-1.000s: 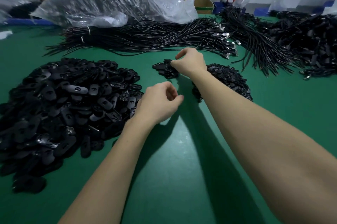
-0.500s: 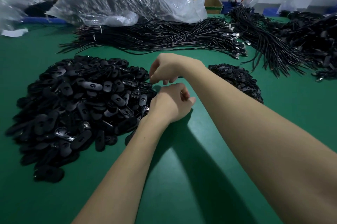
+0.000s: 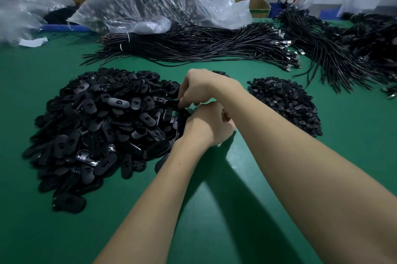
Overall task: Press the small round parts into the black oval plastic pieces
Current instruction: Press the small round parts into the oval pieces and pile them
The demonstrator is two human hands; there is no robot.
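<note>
A big heap of black oval plastic pieces [image 3: 103, 126] lies on the green table [image 3: 214, 210] at the left. To the right is a smaller heap of small round parts [image 3: 285, 102]. My right hand [image 3: 199, 89] reaches across to the big heap's right edge and pinches a black oval piece [image 3: 174, 103] in its fingertips. Just below it, my left hand [image 3: 208, 128] has curled fingers turned away from me, so what they hold is hidden. A few black pieces [image 3: 219, 72] peek out behind my right hand.
Bundles of black cables [image 3: 193, 46] stretch across the back of the table, with more cables [image 3: 335, 55] at the far right. A large clear plastic bag [image 3: 159, 1] lies behind them. Bare green mat lies in front, under my forearms.
My right hand came back from the small group of pieces at the far middle to the big heap and took hold of an oval piece. My left hand stayed curled beside the heap.
</note>
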